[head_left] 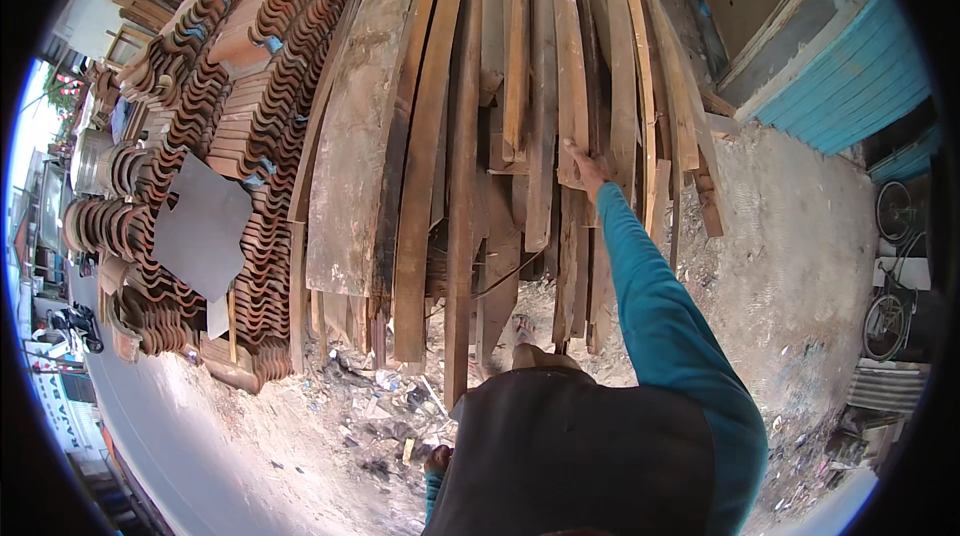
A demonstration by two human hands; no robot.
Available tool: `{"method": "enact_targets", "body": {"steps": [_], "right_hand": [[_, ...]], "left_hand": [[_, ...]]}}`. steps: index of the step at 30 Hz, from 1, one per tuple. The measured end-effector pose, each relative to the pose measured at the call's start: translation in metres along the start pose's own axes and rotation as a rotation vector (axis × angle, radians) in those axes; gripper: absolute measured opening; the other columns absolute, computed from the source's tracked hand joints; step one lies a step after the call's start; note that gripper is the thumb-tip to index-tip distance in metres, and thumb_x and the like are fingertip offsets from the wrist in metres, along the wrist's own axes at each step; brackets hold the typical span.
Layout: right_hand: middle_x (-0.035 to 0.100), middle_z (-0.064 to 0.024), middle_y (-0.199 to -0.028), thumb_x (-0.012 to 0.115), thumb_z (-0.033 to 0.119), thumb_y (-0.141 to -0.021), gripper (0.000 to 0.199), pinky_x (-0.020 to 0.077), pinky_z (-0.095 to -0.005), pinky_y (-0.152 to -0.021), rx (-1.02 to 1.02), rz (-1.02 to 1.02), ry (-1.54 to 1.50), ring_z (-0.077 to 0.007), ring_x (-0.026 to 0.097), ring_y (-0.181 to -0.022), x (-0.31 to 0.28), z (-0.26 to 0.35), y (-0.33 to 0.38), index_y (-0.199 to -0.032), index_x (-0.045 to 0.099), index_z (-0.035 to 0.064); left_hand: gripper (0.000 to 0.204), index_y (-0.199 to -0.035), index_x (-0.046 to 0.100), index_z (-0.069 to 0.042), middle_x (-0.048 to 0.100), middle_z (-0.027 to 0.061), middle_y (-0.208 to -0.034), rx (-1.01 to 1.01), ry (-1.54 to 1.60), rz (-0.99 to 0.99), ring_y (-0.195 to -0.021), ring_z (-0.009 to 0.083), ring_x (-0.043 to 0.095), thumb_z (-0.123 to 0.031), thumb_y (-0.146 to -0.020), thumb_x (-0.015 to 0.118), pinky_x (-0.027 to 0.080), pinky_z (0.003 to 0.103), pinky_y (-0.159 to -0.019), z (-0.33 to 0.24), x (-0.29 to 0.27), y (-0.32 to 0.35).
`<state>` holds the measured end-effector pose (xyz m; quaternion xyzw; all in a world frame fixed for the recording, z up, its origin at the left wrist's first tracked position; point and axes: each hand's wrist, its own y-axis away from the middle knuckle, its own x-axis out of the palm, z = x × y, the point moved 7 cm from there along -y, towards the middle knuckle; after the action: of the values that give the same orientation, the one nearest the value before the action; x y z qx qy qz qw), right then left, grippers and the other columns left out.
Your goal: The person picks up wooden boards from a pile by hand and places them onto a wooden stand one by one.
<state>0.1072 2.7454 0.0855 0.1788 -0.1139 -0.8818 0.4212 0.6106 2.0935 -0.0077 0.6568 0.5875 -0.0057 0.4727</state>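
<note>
My right hand (588, 172) reaches forward to the stack of old wooden planks. It grips the near end of a pale, worn plank (568, 86), with a finger or thumb lying along its top face. Beside that plank lie a shorter brown plank (541, 136) on the left and another board (621, 66) on the right. My left hand (438, 458) hangs low beside my dark vest, apart from the wood; it is small and partly hidden, so its fingers do not show clearly.
Stacked clay roof tiles (275, 226) stand left of the planks, a grey sheet (205, 226) leaning on them. Debris (390, 426) litters the ground below. A road (150, 426) runs along the left. On the right are a blue wall (850, 76) and a bicycle (886, 326).
</note>
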Motion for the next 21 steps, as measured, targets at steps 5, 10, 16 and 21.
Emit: {"method": "enact_targets", "body": {"steps": [5,10,16,21], "right_hand": [[0.061,-0.0115,-0.107,0.073,0.032,-0.075,0.056,0.0545,-0.0316,-0.072,0.129,0.457,-0.553,-0.0202,0.062,-0.089,0.032,0.018,0.024,-0.117,0.055,-0.001],[0.062,-0.0081,-0.096,0.066,0.028,-0.082,0.041,0.0528,-0.0351,-0.067,0.092,0.252,-0.402,-0.019,0.06,-0.077,0.015,-0.001,-0.009,-0.116,0.058,0.005],[0.063,-0.0068,-0.1,0.063,0.032,-0.083,0.04,0.0512,-0.037,-0.071,-0.067,0.286,-0.12,-0.0199,0.061,-0.085,-0.03,0.088,0.002,-0.114,0.059,0.009],[0.063,-0.0098,-0.101,0.062,0.032,-0.082,0.036,0.0498,-0.0376,-0.078,0.018,0.301,-0.217,-0.0247,0.061,-0.089,-0.072,0.19,0.129,-0.111,0.057,0.0098]], "left_hand": [[0.035,-0.097,0.063,-0.017,0.066,0.0123,-0.092,0.154,-0.408,-0.01,-0.088,0.0354,0.061,-0.046,-0.089,0.046,0.049,0.044,-0.073,0.058,-0.001,0.012],[0.033,-0.096,0.061,-0.012,0.066,0.0124,-0.089,0.012,-0.011,-0.047,-0.082,0.0308,0.061,-0.041,-0.089,0.048,0.05,0.04,-0.068,0.06,-0.012,0.012],[0.032,-0.094,0.058,-0.005,0.065,0.0126,-0.087,0.094,0.178,-0.065,-0.074,0.0254,0.062,-0.035,-0.089,0.05,0.052,0.036,-0.062,0.069,-0.002,0.01],[0.031,-0.093,0.056,0.0,0.065,0.0128,-0.085,0.347,0.38,-0.032,-0.067,0.0209,0.063,-0.031,-0.089,0.052,0.054,0.033,-0.058,0.085,0.019,0.03]]}}
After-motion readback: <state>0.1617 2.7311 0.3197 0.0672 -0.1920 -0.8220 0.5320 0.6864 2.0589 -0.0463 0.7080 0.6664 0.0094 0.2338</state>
